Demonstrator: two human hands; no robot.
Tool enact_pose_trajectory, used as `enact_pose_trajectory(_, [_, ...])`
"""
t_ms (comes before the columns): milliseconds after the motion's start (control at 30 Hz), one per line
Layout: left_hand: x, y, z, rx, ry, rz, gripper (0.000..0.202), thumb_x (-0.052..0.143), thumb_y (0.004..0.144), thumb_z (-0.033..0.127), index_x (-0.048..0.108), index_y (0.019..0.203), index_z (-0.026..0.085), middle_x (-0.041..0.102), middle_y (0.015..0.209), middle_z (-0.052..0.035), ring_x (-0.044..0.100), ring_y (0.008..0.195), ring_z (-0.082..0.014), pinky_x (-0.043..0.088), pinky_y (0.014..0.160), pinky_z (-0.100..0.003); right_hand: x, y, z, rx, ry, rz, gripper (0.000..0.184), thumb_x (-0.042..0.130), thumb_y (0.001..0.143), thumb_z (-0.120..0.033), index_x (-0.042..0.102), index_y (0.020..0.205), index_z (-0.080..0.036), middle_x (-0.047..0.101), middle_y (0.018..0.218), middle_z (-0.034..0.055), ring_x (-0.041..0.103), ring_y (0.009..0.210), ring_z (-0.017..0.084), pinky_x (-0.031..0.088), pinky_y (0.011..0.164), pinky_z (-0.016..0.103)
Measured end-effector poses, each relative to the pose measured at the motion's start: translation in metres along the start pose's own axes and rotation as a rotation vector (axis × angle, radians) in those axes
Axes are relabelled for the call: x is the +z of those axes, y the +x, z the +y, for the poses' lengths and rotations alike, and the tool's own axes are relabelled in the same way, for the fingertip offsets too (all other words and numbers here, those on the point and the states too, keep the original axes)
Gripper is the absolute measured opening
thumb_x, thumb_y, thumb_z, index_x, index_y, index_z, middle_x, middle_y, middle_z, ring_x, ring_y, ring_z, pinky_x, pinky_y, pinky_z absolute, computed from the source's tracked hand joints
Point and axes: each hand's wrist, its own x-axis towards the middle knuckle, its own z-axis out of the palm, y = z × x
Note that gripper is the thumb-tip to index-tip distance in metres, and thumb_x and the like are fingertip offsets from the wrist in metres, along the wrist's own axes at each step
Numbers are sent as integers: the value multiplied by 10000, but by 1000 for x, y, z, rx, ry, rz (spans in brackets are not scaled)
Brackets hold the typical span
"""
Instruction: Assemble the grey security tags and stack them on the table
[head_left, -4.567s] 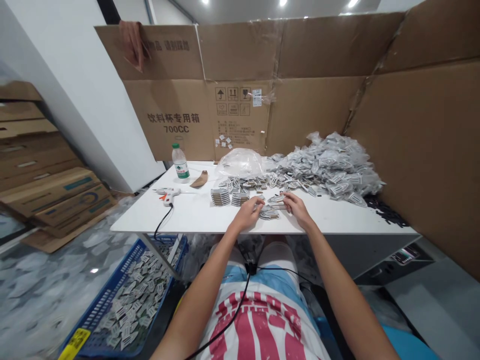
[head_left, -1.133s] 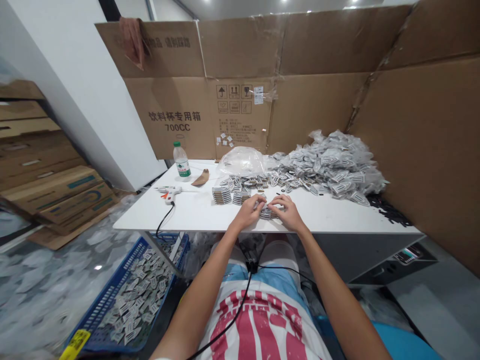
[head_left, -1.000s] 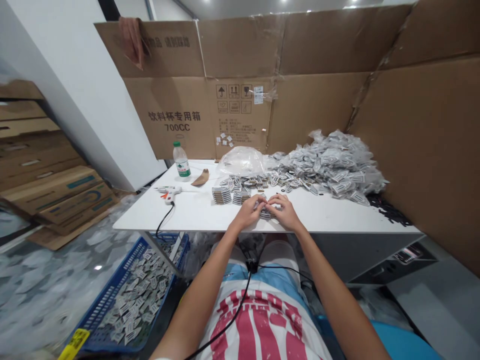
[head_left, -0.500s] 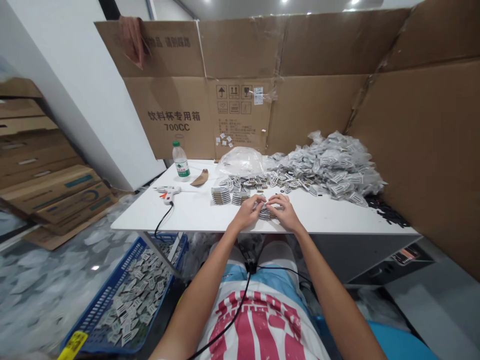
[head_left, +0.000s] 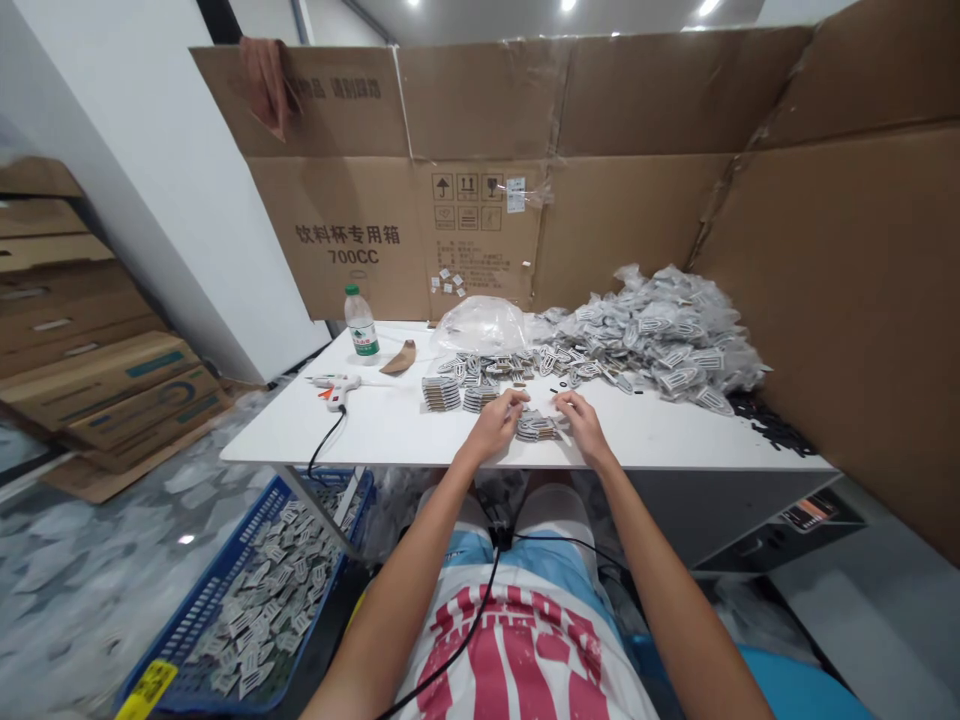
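Cardboard panels (head_left: 637,200) bound the white worktop (head_left: 675,430) along its rear and right sides. Its front edge runs just in front of both hands. White surface spans from the glue gun (head_left: 339,390) to the left hand (head_left: 496,425), and from the right hand (head_left: 585,425) to the black strips (head_left: 776,425) at the right end.

Count: one gray stack (head_left: 535,428), located between the hands near the front edge; two neat stacks, a left one (head_left: 441,394) and a right one (head_left: 480,399), the latter just beside the left hand; one bottle (head_left: 362,328); one glue gun. Loose pieces behind the stacks and the bagged pile (head_left: 675,330) are too many to count.

Left grip: narrow, fingertips close together; contents cannot be told. Right grip: narrow, thumb near forefinger; contents cannot be told.
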Motion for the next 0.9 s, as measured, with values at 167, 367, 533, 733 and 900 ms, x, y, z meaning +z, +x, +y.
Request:
enact_pose_trajectory(167, [-1, -1, -2, -16, 4, -26, 259, 462, 1053, 236, 638, 1239, 201, 685, 869, -11, 639, 794, -164, 472, 811, -281, -4, 3, 10, -9, -5, -69, 393, 623, 933, -608, 634, 781, -245, 673, 935, 54, 616, 960, 273, 504, 865, 386])
enact_pose_trajectory(367, [-3, 0, 2, -4, 57, -30, 270, 447, 1054, 244, 694, 1150, 193, 707, 919, -33, 615, 784, -167, 462, 812, -286, -2, 3, 13, -52, -24, -157, 363, 687, 918, -556, 661, 742, -240, 675, 978, 63, 613, 945, 261, 500, 898, 414])
enact_pose_trajectory(533, [-3, 0, 5, -9, 63, -34, 275, 450, 1053, 241, 703, 1150, 194, 715, 924, -36, 625, 797, -175, 471, 835, -290, 1, 1, 14, -68, -51, -155, 373, 686, 922, -572, 666, 745, -245, 675, 982, 69, 610, 972, 269, 501, 889, 417])
enact_pose_trajectory(733, [-3, 0, 5, -24, 76, -37, 268, 461, 1047, 238, 709, 1145, 205, 724, 924, -35, 638, 811, -182, 478, 830, -290, 5, -1, 6, -108, -116, -152, 387, 665, 940, -579, 636, 731, -254, 661, 944, 67, 599, 972, 276, 496, 887, 420])
enact_pose_trajectory(900, [-3, -1, 4, -12, 78, -31, 269, 459, 1043, 231, 710, 1138, 204, 727, 937, -35, 641, 811, -179, 479, 831, -287, 5, -2, 3, -115, -122, -145, 370, 681, 936, -548, 617, 732, -246, 628, 958, 65, 598, 944, 264, 493, 829, 393])
